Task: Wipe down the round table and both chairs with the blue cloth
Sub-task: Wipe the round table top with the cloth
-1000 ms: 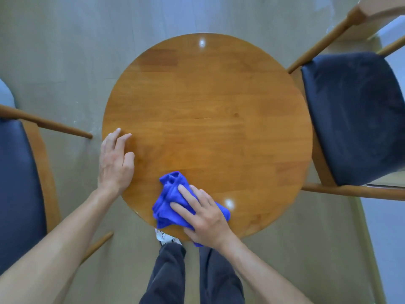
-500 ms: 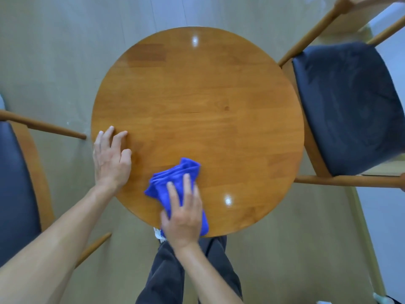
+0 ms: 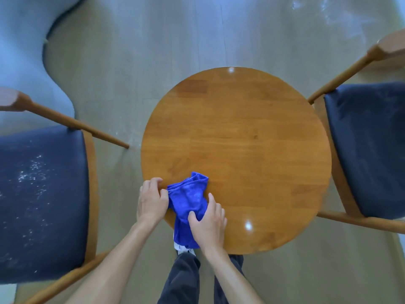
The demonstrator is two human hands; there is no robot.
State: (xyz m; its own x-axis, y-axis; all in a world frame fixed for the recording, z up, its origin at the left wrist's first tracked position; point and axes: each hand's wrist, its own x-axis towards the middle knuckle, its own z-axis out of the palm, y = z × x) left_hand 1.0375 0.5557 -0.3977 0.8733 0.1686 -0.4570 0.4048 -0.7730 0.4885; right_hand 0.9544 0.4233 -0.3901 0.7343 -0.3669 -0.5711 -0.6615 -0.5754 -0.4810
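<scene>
The blue cloth [image 3: 189, 199] lies bunched at the near left edge of the round wooden table [image 3: 241, 139], its lower end hanging over the rim. My left hand [image 3: 151, 200] pinches the cloth's left edge with curled fingers. My right hand [image 3: 208, 222] grips the cloth's near part, thumb and fingers wrapped around it. A wooden chair with a dark blue seat [image 3: 41, 200] stands to the left, with white specks scattered on the cushion. A matching chair [image 3: 370, 145] stands to the right.
Pale wood-look floor surrounds the table. A light blue-grey rug or furniture edge [image 3: 28, 51] curves at the far left. My dark trouser legs [image 3: 182, 279] and a white shoe are just below the table's near edge.
My left hand left the table's left rim and came over to pinch the cloth. My right hand changed from pressing flat to gripping the cloth. The view pulled back, showing more of the left chair.
</scene>
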